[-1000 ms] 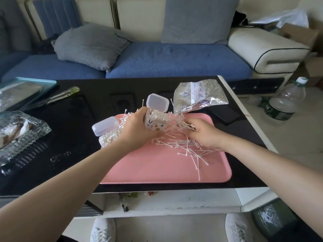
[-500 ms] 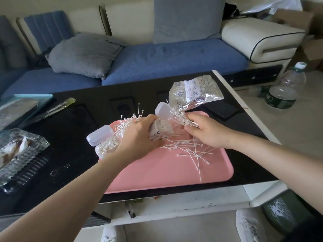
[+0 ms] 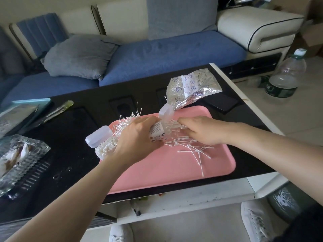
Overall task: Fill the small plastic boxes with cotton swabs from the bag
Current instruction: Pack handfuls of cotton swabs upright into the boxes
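My left hand point(image 3: 138, 138) grips a small clear plastic box point(image 3: 160, 131) tipped on its side, its flip lid point(image 3: 166, 111) hanging open and its mouth facing right. My right hand point(image 3: 201, 131) holds a bundle of cotton swabs point(image 3: 172, 125) at the box's mouth. More loose swabs point(image 3: 194, 149) lie scattered on the pink tray point(image 3: 174, 168), and another pile of swabs point(image 3: 126, 119) shows behind my left hand. A second box point(image 3: 105, 148), packed with swabs and its lid up, stands at the tray's left edge. The crumpled clear bag point(image 3: 190, 88) lies beyond the tray.
The tray sits on a black table point(image 3: 73, 130). A glass dish point(image 3: 19, 159), a blue tray point(image 3: 26, 105) and a green-handled tool point(image 3: 56, 110) are at the left. A dark phone point(image 3: 222, 102) lies right of the bag. A water bottle point(image 3: 284, 75) stands on the floor.
My left hand tipped the upright box onto its side. My right hand lifted a bundle of swabs off the tray and brought it to the box's mouth.
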